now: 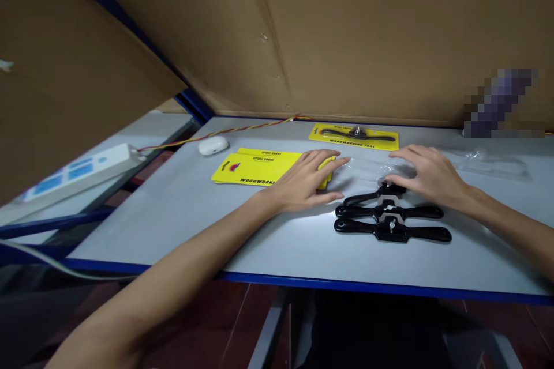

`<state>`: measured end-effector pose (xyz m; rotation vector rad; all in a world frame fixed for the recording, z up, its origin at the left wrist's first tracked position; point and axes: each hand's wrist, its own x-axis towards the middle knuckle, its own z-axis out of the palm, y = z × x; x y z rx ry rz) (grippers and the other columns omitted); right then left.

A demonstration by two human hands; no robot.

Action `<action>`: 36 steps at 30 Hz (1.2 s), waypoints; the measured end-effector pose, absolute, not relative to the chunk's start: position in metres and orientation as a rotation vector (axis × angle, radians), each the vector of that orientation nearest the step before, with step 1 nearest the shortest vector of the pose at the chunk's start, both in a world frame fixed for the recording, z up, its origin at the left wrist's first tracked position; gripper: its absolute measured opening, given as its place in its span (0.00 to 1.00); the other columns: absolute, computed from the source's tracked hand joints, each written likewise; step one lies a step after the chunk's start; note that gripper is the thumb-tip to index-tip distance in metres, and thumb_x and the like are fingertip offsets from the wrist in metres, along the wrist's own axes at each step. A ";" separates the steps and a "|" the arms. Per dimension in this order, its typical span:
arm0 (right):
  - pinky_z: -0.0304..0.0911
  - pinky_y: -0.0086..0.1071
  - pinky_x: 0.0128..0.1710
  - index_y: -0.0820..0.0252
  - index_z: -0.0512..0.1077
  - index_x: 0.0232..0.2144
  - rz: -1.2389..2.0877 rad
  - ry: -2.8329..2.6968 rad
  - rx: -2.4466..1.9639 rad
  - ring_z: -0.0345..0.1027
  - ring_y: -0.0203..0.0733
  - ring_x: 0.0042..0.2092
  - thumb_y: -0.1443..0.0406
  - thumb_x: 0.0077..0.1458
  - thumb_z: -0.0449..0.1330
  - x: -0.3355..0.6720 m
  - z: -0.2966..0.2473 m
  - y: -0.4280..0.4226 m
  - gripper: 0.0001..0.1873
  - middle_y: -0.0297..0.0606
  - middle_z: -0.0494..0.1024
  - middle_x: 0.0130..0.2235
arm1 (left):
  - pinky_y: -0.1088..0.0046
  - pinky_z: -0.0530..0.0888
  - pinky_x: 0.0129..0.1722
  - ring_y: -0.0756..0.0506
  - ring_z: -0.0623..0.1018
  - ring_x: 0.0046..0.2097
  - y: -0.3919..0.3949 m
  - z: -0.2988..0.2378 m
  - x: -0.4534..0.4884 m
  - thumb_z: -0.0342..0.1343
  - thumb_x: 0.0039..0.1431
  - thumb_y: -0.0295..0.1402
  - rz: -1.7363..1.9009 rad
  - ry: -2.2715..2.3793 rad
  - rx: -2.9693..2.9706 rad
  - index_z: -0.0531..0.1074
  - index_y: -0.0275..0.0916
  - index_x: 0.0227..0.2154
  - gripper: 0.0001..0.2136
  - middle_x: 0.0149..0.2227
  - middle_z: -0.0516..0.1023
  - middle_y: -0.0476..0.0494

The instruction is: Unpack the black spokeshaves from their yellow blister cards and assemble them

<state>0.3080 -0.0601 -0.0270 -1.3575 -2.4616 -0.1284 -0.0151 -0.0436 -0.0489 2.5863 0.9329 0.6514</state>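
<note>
My left hand (309, 176) lies flat with fingers stretched out on the right end of a stack of yellow backing cards (255, 168). My right hand (426, 173) hovers, fingers spread, over a clear plastic blister (367, 167) and just above the top of three black spokeshaves (392, 219) lying side by side on the grey table (182, 213). Neither hand holds anything. At the back lies a packed spokeshave on a yellow card (354, 136).
A white earbud case (213, 145) sits left of the cards. A white power strip (78, 170) with a red-yellow cable lies on the neighbouring table at left. More clear plastic blisters (493, 162) lie at right. Cardboard walls stand behind and to the left.
</note>
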 end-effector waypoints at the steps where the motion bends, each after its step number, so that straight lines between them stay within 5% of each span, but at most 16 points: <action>1: 0.66 0.50 0.50 0.56 0.74 0.53 -0.120 -2.454 -1.328 0.75 0.58 0.51 0.48 0.64 0.58 0.310 -0.026 -0.060 0.24 0.48 0.81 0.51 | 0.42 0.60 0.65 0.28 0.67 0.63 -0.045 -0.048 -0.014 0.59 0.59 0.56 0.669 0.930 2.581 0.67 0.49 0.64 0.33 0.64 0.68 0.35; 11: 0.65 0.52 0.55 0.53 0.73 0.55 0.099 -2.568 -1.158 0.73 0.55 0.55 0.51 0.62 0.60 0.327 -0.020 -0.068 0.23 0.44 0.80 0.54 | 0.37 0.56 0.67 0.25 0.62 0.68 -0.048 -0.054 -0.001 0.65 0.53 0.57 0.756 0.900 2.558 0.68 0.47 0.63 0.37 0.68 0.62 0.32; 28: 0.65 0.56 0.56 0.61 0.72 0.59 0.031 -2.508 -1.396 0.72 0.62 0.58 0.50 0.66 0.54 0.304 -0.030 -0.058 0.28 0.52 0.78 0.58 | 0.44 0.64 0.65 0.34 0.69 0.65 -0.035 -0.059 -0.009 0.52 0.69 0.45 0.628 1.238 2.799 0.71 0.40 0.58 0.21 0.64 0.71 0.34; 36: 0.59 0.57 0.65 0.52 0.55 0.72 0.269 -2.840 -1.214 0.60 0.60 0.68 0.60 0.59 0.59 0.318 -0.014 -0.057 0.40 0.44 0.63 0.71 | 0.46 0.68 0.61 0.33 0.72 0.62 -0.031 -0.051 -0.029 0.49 0.67 0.52 0.628 1.120 2.905 0.74 0.40 0.56 0.25 0.59 0.74 0.33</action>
